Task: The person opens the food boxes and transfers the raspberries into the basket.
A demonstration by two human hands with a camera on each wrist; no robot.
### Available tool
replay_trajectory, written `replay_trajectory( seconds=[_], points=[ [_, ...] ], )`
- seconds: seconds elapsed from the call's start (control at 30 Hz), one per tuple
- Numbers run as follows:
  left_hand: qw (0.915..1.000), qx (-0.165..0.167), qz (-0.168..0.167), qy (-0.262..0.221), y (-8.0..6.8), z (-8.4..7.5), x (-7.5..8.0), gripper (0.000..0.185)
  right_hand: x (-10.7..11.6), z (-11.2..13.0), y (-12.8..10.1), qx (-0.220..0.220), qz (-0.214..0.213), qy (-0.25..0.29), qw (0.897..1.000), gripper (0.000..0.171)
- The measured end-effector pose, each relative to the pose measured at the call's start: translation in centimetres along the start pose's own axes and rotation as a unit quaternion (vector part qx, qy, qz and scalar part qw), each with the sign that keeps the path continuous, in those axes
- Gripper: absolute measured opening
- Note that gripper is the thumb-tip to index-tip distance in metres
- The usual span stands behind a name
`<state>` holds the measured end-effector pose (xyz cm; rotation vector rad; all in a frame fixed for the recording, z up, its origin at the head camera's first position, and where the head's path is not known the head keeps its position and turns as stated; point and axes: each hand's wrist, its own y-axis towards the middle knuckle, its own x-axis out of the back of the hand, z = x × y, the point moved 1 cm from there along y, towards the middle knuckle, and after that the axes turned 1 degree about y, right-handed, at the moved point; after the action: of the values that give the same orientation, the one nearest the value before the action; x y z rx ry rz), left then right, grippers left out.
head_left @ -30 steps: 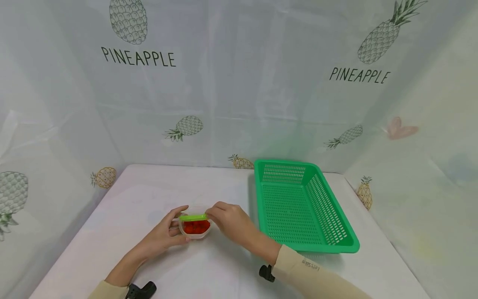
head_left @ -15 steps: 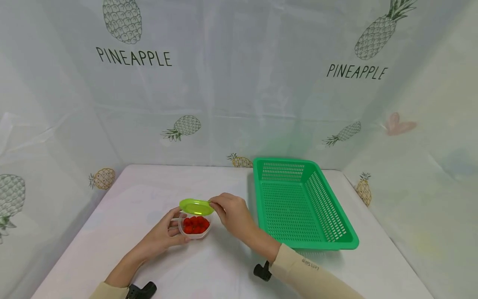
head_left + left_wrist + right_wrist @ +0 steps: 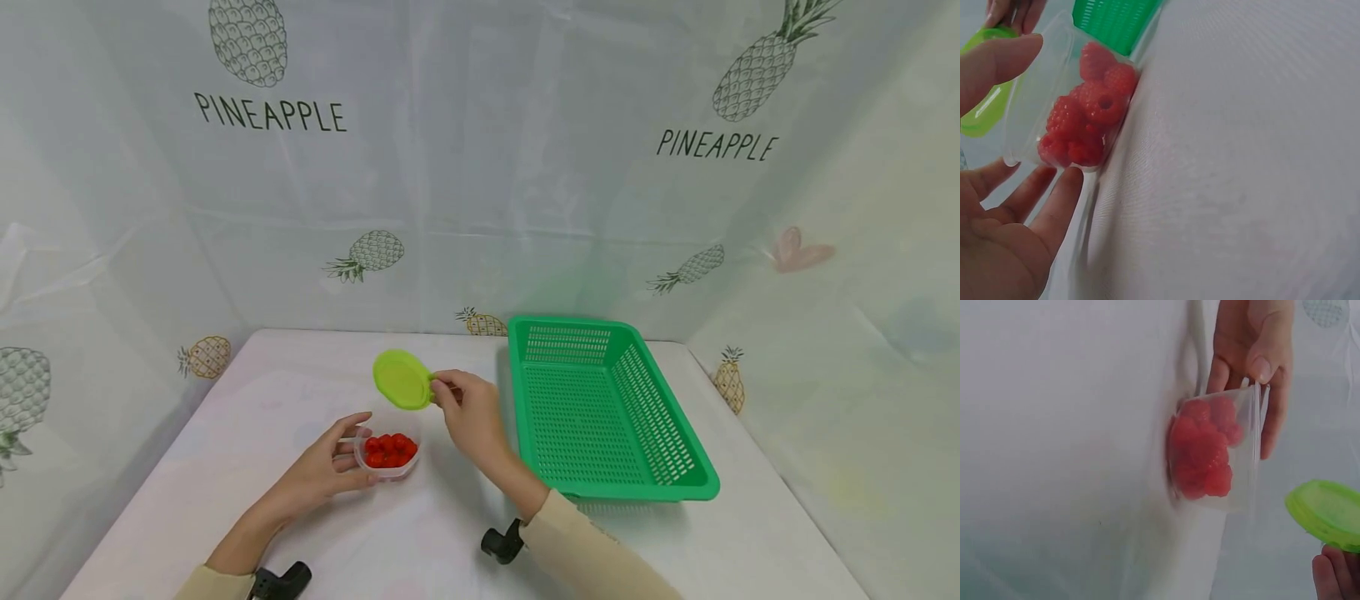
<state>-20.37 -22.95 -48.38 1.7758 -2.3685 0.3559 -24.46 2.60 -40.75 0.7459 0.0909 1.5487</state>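
Note:
A small clear plastic container (image 3: 387,475) of red raspberries (image 3: 1094,103) stands on the table, uncovered. Around its left side, my left hand (image 3: 330,462) steadies it, thumb and fingers touching opposite sides near the rim. Behind and above the container, my right hand (image 3: 474,417) pinches a lime-green lid (image 3: 402,380) by its edge. That lid is tilted up, apart from the container. In the right wrist view the lid (image 3: 1327,509) shows beyond the container's rim, with only a few right-hand fingers (image 3: 1329,575) visible below it.
A green perforated plastic basket (image 3: 600,490) stands to the right, beyond my right forearm. White cloth covers the table (image 3: 435,533). A pineapple-printed curtain (image 3: 495,167) rises behind and at both sides.
The right hand has peeled the lid off the container, raising and tipping it up and back. The raspberries have come into full view. The left hand has stayed at the container.

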Motion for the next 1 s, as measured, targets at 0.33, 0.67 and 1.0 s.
replay_trajectory(
  seconds=[0.33,0.67,1.0],
  points=[
    [1.0000,0.003,-0.001,0.006,-0.2,0.1,0.3,0.100,-1.5,-1.5,0.4,-0.066,-0.048,0.055,0.995,0.013],
    [1.0000,0.001,0.004,0.004,-0.2,0.2,0.7,0.100,-3.2,-2.9,0.8,-0.149,-0.094,0.136,0.975,0.016],
    [1.0000,0.001,0.006,0.000,-0.2,0.3,0.6,0.100,-4.5,-3.9,1.2,-0.201,-0.124,0.179,0.955,0.021]
  ],
)
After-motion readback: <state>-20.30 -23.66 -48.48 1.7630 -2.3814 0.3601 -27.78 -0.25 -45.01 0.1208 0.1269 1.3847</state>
